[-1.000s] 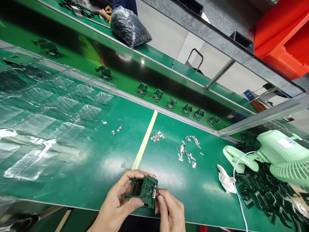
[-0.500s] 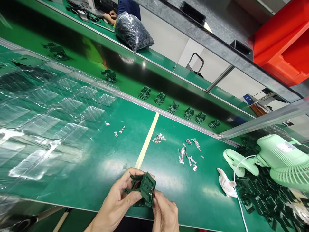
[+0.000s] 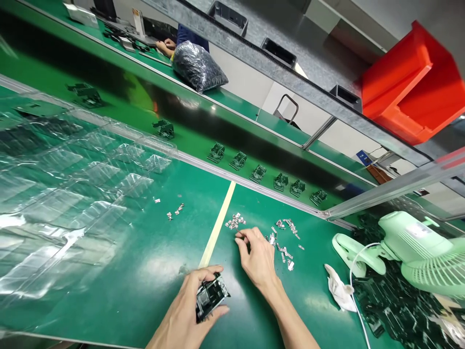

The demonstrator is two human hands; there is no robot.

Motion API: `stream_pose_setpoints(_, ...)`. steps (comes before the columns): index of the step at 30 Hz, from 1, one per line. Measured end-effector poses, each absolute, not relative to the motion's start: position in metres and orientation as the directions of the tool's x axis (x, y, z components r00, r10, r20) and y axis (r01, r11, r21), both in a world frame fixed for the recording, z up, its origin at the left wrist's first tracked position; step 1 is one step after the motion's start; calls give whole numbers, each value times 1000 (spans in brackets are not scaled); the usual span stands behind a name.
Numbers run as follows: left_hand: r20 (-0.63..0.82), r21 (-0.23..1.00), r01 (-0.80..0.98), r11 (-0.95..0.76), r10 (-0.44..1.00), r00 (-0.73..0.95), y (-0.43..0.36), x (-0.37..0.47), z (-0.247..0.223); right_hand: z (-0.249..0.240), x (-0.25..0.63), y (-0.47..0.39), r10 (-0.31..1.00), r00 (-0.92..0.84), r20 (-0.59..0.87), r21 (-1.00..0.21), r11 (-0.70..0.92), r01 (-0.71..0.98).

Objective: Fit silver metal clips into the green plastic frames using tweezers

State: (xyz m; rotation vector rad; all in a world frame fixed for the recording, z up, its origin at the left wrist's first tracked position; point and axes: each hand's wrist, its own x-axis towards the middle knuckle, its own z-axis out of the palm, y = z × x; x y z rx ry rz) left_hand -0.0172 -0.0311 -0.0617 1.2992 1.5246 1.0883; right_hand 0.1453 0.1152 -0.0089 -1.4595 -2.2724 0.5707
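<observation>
My left hand (image 3: 192,300) is closed around a dark green plastic housing (image 3: 212,295), which is tilted so that its hollow, framed side shows. My right hand (image 3: 256,257) is over the table at the near edge of a small pile of shiny metal pieces (image 3: 235,221). Its thumb and index finger curve toward each other, a little apart at the tips, and I see nothing between them. Right of this hand lies a scattered group of longer metal strips (image 3: 285,251). A few more small metal pieces (image 3: 177,211) lie left of the yellow tape line (image 3: 218,225).
Clear plastic trays (image 3: 72,194) cover the left side. Several green housings (image 3: 259,173) stand along the strip behind the metal rail. At right are a light green clip fan (image 3: 410,252), a white cloth (image 3: 339,288) and heaped dark green parts (image 3: 392,305). A red bin (image 3: 407,92) sits above.
My right hand has left the housing and moved forward to the small metal pile. My left hand has turned the housing, so its open side now faces up. The view has shifted slightly.
</observation>
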Motion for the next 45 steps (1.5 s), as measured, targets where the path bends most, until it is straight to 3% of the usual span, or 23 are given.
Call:
stream_pose_setpoints(5, 77, 923, 381, -53, 996, -48, -37, -20, -63, -23, 126, 134, 910, -404, 92, -474, 397, 786)
stream_pose_setpoints(10, 143, 902, 416, -120, 989, -24, -35, -23, -63, -18, 136, 123, 928, -367, 61, -540, 340, 770)
stream_pose_setpoints(17, 45, 931, 365, 9, 989, -141, -33, -12, -61, -18, 149, 117, 962, -263, -68, -744, 127, 656)
stream_pose_setpoints(26, -8, 904, 426, 28, 999, -48, -33, -21, -59, -8, 156, 108, 940, -296, -170, -885, -13, 466)
stream_pose_setpoints(37, -14, 928, 367, 70, 988, -154, -30, -15, -47, 11, 165, 86, 892, -355, -279, -931, -161, 326)
stream_pose_setpoints(45, 58, 887, 460, -25, 997, -58, -26, -14, -32, 22, 165, 29, 916, -372, -148, -940, -13, 340)
